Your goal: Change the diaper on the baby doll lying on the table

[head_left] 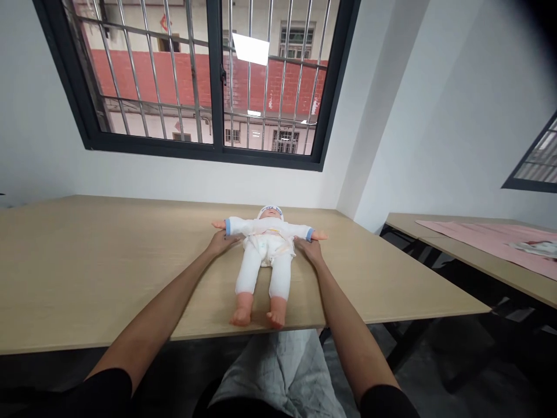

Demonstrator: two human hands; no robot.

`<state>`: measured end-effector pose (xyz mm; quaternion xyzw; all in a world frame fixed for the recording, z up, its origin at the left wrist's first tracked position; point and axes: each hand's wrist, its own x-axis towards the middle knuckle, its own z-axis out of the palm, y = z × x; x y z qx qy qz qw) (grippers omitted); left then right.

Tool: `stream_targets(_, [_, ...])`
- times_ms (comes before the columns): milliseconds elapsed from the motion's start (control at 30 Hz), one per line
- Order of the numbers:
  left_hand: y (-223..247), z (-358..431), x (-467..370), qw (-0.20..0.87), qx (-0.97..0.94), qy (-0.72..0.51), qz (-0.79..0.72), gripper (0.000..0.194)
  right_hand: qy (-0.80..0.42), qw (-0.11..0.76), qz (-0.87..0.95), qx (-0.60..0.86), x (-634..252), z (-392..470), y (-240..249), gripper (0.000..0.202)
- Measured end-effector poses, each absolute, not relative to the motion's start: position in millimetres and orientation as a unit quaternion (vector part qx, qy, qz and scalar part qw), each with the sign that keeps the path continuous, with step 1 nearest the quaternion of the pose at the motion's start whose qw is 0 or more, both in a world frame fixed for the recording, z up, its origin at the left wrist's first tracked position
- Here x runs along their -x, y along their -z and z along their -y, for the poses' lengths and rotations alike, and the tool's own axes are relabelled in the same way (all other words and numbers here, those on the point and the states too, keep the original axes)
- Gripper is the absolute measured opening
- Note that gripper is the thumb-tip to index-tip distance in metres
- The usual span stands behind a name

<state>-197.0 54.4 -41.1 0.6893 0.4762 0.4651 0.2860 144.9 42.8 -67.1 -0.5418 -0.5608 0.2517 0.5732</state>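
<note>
Baby doll (270, 247) lies face-up on a pale wooden table (108, 255), head toward 12 o'clock and bare feet toward 6 at the near edge, presumably so both flanks are within equal reach. From left to right: the tabletop spreads broadly at 9 o'clock; a dark-framed window (216, 87) stands beyond at 11. The left hand (221, 242) lies at the doll's 9 o'clock side, fingers part-extended toward the white jacket (276, 225); whether they pinch cloth cannot be told. The doll's blue-cuffed arms are spread wide, which seems to leave the torso accessible. At 3 o'clock, the right hand (310, 248) mirrors the left, just below the outstretched arm; its closure likewise cannot be told. Farther out at 3, a second table (404, 223) bears a pink cloth (470, 232).
</note>
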Motion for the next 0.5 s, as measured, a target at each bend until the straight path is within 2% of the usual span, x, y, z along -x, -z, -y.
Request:
stream_targets(267, [32.6, -46.5, 192.3, 0.323, -0.699, -0.451, -0.452, 0.042, -0.219, 0.562, 0.558, 0.57, -152.4, -49.8, 72.0, 0.055])
stream_targets(500, [31.0, -42.1, 181.5, 0.421, -0.667, -0.466, -0.402, 0.064, -0.201, 0.556, 0.557, 0.584, -156.1, -56.1, 75.6, 0.054])
